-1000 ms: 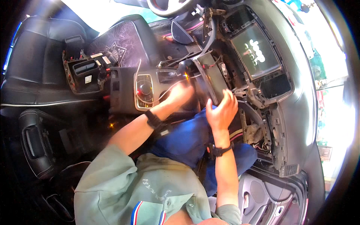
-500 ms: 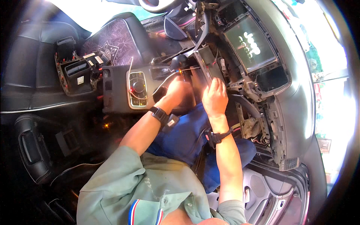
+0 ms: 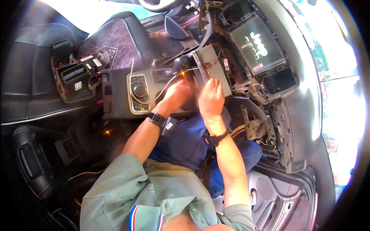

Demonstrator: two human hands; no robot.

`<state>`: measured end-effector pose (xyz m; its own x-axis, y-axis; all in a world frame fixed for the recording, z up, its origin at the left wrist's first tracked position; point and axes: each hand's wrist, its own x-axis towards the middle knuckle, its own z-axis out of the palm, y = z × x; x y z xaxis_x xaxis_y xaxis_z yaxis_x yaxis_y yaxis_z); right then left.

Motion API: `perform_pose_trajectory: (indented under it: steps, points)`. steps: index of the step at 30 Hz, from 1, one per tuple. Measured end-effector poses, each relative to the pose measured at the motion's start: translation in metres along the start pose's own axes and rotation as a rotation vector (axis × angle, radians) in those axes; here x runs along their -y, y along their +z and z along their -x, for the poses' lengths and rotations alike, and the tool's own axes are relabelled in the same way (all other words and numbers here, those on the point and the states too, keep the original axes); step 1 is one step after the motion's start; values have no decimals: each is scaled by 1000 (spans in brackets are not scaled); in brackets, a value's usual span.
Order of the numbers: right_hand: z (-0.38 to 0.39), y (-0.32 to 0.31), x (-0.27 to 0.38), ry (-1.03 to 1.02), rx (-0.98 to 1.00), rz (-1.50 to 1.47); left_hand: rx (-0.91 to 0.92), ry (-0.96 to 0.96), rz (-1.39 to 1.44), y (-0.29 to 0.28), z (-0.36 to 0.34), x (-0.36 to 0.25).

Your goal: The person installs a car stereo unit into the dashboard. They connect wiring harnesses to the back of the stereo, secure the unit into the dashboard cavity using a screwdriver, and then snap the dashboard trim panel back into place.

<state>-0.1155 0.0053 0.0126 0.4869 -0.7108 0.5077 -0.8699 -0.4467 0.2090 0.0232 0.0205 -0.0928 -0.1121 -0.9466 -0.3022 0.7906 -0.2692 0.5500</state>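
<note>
A flat grey metal box [image 3: 212, 57] stands tilted between the centre console and the opened dashboard. My right hand [image 3: 212, 98] grips its near end, fingers closed over the broad face and thumb hidden. Just left of it, my left hand [image 3: 179, 94] reaches down beside the dark gear lever [image 3: 182, 64]; shadow and the hand itself hide its fingers. A white cable [image 3: 163, 89] loops over the console past this hand toward the box. A small amber light glows near the lever.
A lit display screen [image 3: 257, 44] sits in the stripped dashboard frame. The console carries a round-knob control panel [image 3: 139, 92]. On the seat at left lies a removed black trim panel [image 3: 77, 77]. A steering wheel [image 3: 162, 4] is at the far edge, a door [image 3: 269, 192] at lower right.
The metal box has tipped so that more of its broad grey face shows. My right hand has shifted a little left with it; my left hand stays near the gear lever.
</note>
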Motion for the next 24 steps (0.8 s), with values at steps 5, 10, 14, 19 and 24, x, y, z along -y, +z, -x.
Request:
perform_pose_trajectory:
  steps: [5, 10, 14, 19, 24]
  points:
    - [1, 1, 4, 9, 12, -12, 96, 8, 285, -10, 5, 1]
    - [15, 19, 6, -170, 156, 232, 31, -26, 123, 1, 3, 3]
    - [15, 18, 13, -88, 165, 188, 124, 8, 123, 11, 9, -8]
    - [10, -9, 8, 43, 81, -54, 65, 9, 152, 10, 16, -11]
    - [-7, -19, 3, 70, 117, -272, 111, -2, 200, 13, 7, -9]
